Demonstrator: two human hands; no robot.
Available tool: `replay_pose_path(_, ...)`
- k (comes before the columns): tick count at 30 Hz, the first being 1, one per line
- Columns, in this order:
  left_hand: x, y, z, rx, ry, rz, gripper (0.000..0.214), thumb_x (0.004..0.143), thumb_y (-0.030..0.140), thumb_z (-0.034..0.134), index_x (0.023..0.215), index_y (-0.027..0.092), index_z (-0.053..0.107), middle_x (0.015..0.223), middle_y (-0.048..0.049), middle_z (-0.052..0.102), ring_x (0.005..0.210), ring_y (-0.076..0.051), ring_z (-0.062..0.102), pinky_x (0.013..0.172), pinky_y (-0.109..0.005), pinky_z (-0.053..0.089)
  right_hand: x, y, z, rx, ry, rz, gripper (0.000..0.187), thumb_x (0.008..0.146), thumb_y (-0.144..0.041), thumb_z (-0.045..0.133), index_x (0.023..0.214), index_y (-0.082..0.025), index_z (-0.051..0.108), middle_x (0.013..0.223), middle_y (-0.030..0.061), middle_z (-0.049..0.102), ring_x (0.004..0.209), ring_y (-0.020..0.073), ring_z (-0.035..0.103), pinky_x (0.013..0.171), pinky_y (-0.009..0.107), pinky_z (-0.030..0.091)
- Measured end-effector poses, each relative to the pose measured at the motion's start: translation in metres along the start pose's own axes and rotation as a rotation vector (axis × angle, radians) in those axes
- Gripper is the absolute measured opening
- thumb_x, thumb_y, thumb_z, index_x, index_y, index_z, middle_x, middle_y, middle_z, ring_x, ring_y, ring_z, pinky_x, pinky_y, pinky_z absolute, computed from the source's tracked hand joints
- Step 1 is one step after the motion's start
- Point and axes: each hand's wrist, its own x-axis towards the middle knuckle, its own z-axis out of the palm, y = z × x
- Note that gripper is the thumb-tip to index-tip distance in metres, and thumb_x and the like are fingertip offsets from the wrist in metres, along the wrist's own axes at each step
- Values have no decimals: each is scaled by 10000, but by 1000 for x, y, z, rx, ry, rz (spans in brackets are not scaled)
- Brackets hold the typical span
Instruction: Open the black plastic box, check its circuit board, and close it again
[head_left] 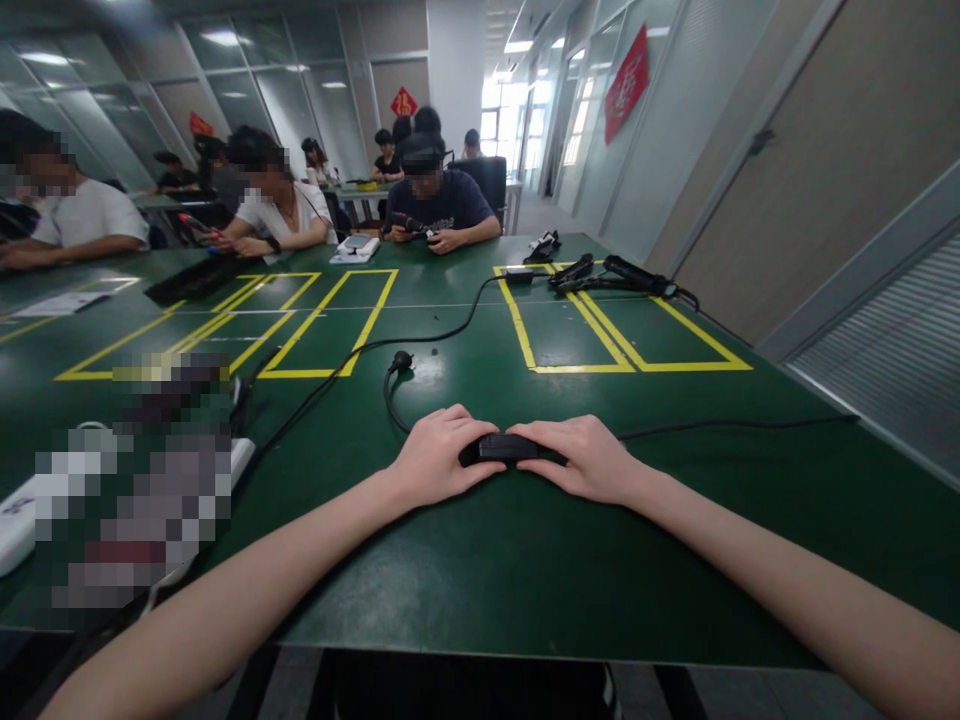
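Gripping black box [510, 449], middle of frame: left hand [439, 455], right hand [592, 455] | ends partly hidden | lower-left white thing [19, 520] blurry

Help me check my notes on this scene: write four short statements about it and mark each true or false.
1. The left hand and right hand both hold the black block. True.
2. The plug lies inside a rectangle of yellow tape. False: the plug lies outside the taped rectangles.
3. A red decoration hangs at upper right. True.
4. The tabletop is white. False: it is green.
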Motion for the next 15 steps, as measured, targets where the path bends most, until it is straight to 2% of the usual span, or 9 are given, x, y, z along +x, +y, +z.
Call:
replay_pose_path(3,-1,0,1,4,23,18,384,975,514,672,1154,179,735,928,-74,729,839,-217,676,787,-334,541,1,-1,0,-17,5,-18,332,1044,-382,575,1313,-199,642,1105,90,795,877,213,775,726,287,547)
replay_pose_path(7,-2,1,2,-12,63,46,382,992,523,640,1128,183,750,849,-59,691,791,-210,668,746,-326,535,3,-8,2,-108,-20,-70,562,1007,-437,622,1500,-192,509,1243,133,734,962,239,755,742,309,565)
replay_pose_path(11,-2,2,0,-27,59,31,347,1001,482,628,1119,175,738,888,-72,714,814,-225,677,774,-355,545,5,-12,4,-136,-30,-87,488,1055,-361,541,1519,-212,509,1120,97,735,811,202,731,677,299,550)
replay_pose_path(13,-1,3,-3,-3,133,80,402,1007,450,624,1296,175,670,1103,-118,755,1005,-272,691,899,-413,539,4,-6,0,-45,31,-16,469,1047,-381,553,1490,-228,543,1113,91,736,833,208,725,714,313,563)
replay_pose_path(15,-1,4,-7,53,230,139,492,1012,393,615,1454,184,557,1349,-152,700,1232,-319,632,1057,-496,469,2,8,-8,99,157,133,436,1025,-408,581,1423,-232,597,1144,94,739,942,233,722,809,347,578)
